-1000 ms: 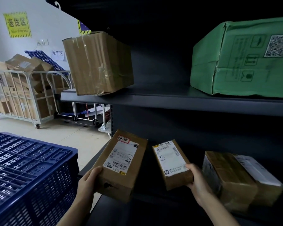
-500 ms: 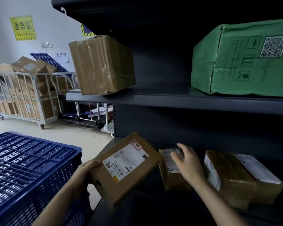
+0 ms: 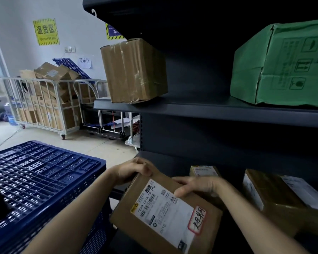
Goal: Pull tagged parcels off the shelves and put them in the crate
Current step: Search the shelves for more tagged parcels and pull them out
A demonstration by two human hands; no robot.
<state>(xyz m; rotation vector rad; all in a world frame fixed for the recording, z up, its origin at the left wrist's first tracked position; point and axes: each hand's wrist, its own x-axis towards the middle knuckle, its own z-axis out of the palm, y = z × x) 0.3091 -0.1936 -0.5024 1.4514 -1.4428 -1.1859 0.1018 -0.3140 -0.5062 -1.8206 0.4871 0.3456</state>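
A flat brown parcel [image 3: 163, 217] with a white shipping label and a red-bordered handwritten tag is in both my hands, in front of the lower shelf. My left hand [image 3: 134, 170] grips its far left corner. My right hand [image 3: 196, 186] holds its top edge, thumb on the label. The blue slatted crate [image 3: 35, 180] stands at my left, beside the parcel. A smaller labelled parcel [image 3: 204, 171] stays on the lower shelf behind my right hand.
Dark metal shelving [image 3: 209, 110] fills the right. On the upper shelf sit a taped brown box [image 3: 134, 70] and a green carton [image 3: 283, 65]. Two more parcels [image 3: 283, 200] lie at the lower right. Wire cage carts [image 3: 44, 105] with cartons stand by the far wall.
My right hand left the small parcel on the shelf and came onto the tagged parcel. The parcel has turned and come closer to me, now held by both hands.
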